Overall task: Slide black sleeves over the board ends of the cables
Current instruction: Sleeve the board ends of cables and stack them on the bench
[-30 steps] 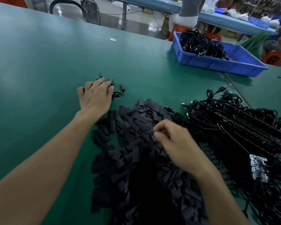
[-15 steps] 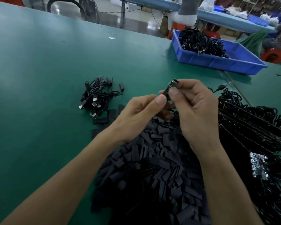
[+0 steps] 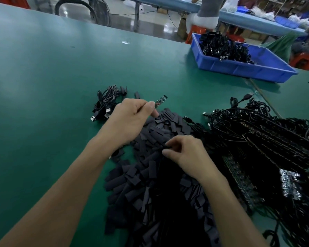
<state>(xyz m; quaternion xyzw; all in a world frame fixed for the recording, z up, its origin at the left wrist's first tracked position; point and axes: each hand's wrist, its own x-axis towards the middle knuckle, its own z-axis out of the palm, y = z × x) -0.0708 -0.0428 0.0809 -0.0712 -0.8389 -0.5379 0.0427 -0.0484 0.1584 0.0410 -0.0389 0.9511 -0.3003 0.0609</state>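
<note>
- Down by the near edge of the green table (image 3: 43, 77) sprawls the pile of black sleeves (image 3: 141, 177), flat dark strips lying every which way.
- And there's the change: the right hand (image 3: 187, 155) has left the pair-up of half a second ago and dropped onto the top of that pile. Its fingers are curled in tight, and thumb and forefinger pinch a single sleeve (image 3: 168, 148) at the heap's upper part.
- To the right, running toward the table's right edge, lies the big tangle of cables (image 3: 268, 139) with their boards, touching the sleeve pile along its side.
- Just past the pile, the left hand (image 3: 130, 120) now works alone. It hovers above the surface, fingers folded into the palm, thumb and forefinger nipping the cable right at the board.
- The board end (image 3: 160, 100) sticks out bare from that pinch, tilted up and away toward the far edge, no sleeve on it yet. A moment ago both hands had it between them.
- Beside the left hand, toward the left edge, sits a small bundle of cables (image 3: 105, 104), plugs pointing at the near edge, with a loose sleeve or two just beyond it.
- Way out at the far right corner, the blue bin (image 3: 243, 69) holds a heap of black cables (image 3: 223, 45).
</note>
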